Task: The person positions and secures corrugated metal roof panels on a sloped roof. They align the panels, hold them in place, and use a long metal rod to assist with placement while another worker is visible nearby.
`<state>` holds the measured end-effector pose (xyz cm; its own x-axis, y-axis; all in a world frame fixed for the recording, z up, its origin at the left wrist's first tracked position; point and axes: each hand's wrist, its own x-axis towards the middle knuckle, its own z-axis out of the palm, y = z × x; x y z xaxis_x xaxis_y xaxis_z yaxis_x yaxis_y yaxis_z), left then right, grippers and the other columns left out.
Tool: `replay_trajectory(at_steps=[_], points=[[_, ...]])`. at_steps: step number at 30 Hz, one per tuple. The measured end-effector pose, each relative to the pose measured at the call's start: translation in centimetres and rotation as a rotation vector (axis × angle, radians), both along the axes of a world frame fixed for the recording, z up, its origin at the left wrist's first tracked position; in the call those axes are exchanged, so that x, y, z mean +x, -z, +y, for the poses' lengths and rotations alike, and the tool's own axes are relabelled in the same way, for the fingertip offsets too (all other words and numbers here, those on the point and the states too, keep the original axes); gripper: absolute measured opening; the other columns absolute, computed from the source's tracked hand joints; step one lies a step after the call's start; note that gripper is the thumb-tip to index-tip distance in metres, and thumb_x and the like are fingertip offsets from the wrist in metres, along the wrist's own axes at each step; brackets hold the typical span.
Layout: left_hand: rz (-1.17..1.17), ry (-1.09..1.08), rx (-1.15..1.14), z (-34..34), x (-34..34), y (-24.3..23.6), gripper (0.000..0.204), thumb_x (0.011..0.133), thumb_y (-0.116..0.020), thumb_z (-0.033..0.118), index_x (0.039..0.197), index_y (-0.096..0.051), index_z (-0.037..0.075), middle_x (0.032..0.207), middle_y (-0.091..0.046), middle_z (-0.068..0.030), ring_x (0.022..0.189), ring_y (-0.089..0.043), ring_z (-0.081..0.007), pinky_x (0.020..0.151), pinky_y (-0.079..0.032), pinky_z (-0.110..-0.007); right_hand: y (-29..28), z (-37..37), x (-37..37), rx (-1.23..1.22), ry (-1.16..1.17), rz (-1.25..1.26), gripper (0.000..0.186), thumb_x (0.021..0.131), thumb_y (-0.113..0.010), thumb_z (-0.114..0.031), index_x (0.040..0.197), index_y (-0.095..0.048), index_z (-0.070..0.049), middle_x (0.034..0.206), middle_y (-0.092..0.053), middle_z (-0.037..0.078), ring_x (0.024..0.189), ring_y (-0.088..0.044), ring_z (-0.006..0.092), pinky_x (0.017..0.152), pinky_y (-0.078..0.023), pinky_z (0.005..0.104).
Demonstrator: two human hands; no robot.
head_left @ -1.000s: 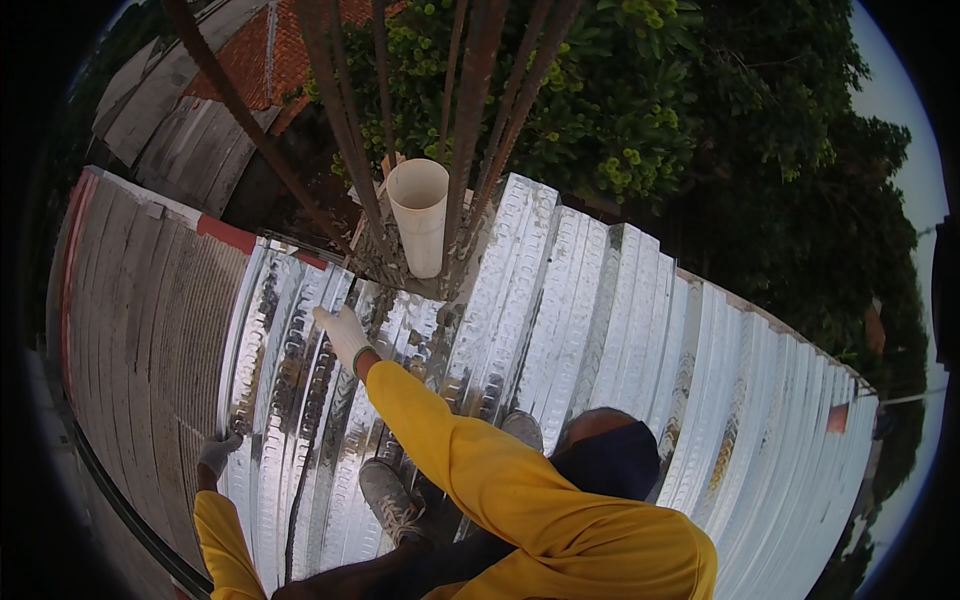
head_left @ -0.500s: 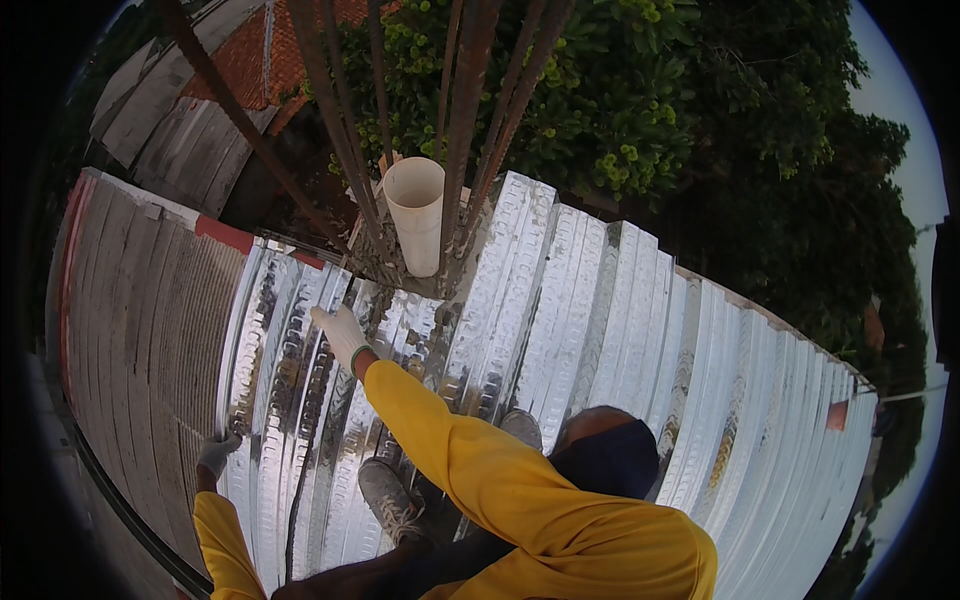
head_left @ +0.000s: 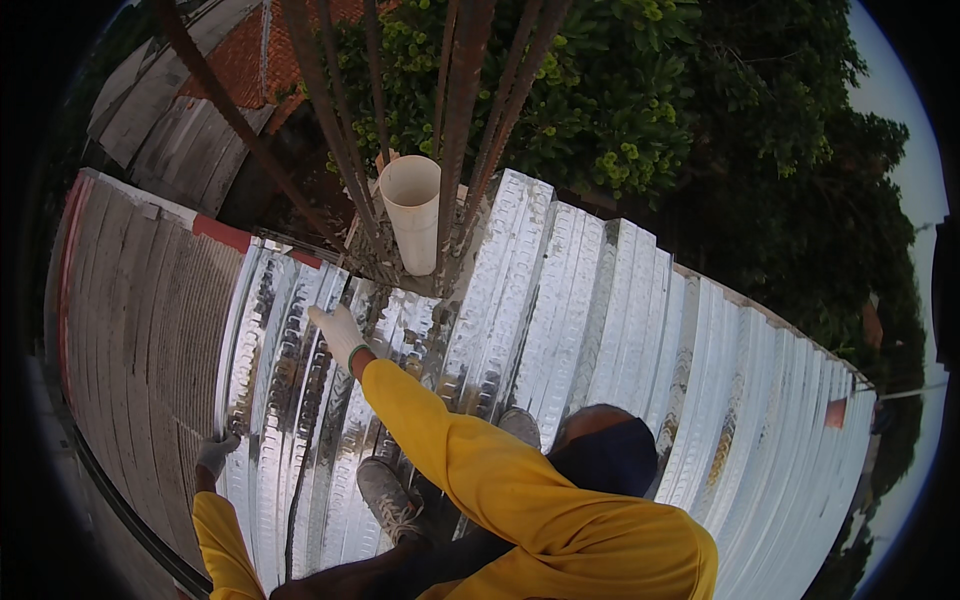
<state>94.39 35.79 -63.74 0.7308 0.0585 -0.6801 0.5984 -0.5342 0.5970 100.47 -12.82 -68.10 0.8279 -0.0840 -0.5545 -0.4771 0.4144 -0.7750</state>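
My left hand (head_left: pixel 214 455), in a light grey glove, is closed round the left edge of a shiny ribbed metal decking sheet (head_left: pixel 262 400). Further ahead and to the right, my right hand (head_left: pixel 338 332), in a white glove with a green cuff, is closed over a raised rib of the same sheet; its fingertips are partly hidden. The sheet has embossed ribs and lies beside other decking sheets (head_left: pixel 560 300). Both my arms are in yellow sleeves. My shoes (head_left: pixel 390 495) rest on the metal, with my knees bent.
A white plastic pipe (head_left: pixel 410 215) stands upright among tall rusty rebar rods (head_left: pixel 350 150) at the far edge. Weathered grey corrugated roofing (head_left: pixel 140 310) with a red-and-white border lies left. Trees (head_left: pixel 600 100) and a lower tiled roof (head_left: pixel 235 60) are beyond.
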Motion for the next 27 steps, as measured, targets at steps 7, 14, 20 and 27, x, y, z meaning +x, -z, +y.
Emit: replay_trajectory(at_steps=[7, 14, 20, 27], points=[[0.000, -0.006, -0.006, 0.2, -0.2, -0.2, 0.011, 0.093, -0.085, 0.015, 0.092, -0.077, 0.008, 0.083, -0.065, 0.0053, 0.075, -0.058, -0.0088, 0.071, -0.046, -0.029, 1.4, 1.0, 0.4, -0.017, 0.033, 0.004, 0.092, 0.100, -0.073, -0.052, 0.155, -0.040, 0.013, 0.142, -0.058, 0.025, 0.121, -0.062, 0.0340, 0.093, -0.056, 0.0524], [0.002, 0.035, -0.009, -0.1, -0.1, 0.0, 0.013, 0.097, -0.082, 0.020, 0.094, -0.079, 0.007, 0.085, -0.062, 0.0092, 0.077, -0.055, -0.0044, 0.069, -0.041, -0.028, 2.4, 1.1, 0.7, -0.036, 0.059, -0.002, 0.079, 0.100, -0.073, -0.051, 0.143, -0.048, 0.011, 0.130, -0.062, 0.021, 0.108, -0.063, 0.0283, 0.085, -0.055, 0.0491], [0.011, 0.020, -0.018, 0.7, -0.2, 0.4, 0.014, 0.096, -0.081, 0.019, 0.095, -0.080, 0.005, 0.085, -0.065, 0.0071, 0.077, -0.058, -0.0056, 0.069, -0.042, -0.028, 1.7, 0.9, 0.5, -0.053, 0.027, 0.007, 0.080, 0.100, -0.074, -0.051, 0.144, -0.048, 0.011, 0.129, -0.061, 0.020, 0.111, -0.063, 0.0298, 0.087, -0.055, 0.0507], [-0.002, 0.016, 0.020, 0.8, -0.3, 0.8, 0.012, 0.094, -0.084, 0.018, 0.091, -0.077, 0.008, 0.083, -0.064, 0.0069, 0.075, -0.056, -0.0070, 0.069, -0.043, -0.029, 1.4, 0.9, 0.4, 0.024, 0.033, 0.002, 0.092, 0.100, -0.074, -0.052, 0.156, -0.039, 0.012, 0.140, -0.058, 0.024, 0.118, -0.062, 0.0334, 0.093, -0.055, 0.0526]])
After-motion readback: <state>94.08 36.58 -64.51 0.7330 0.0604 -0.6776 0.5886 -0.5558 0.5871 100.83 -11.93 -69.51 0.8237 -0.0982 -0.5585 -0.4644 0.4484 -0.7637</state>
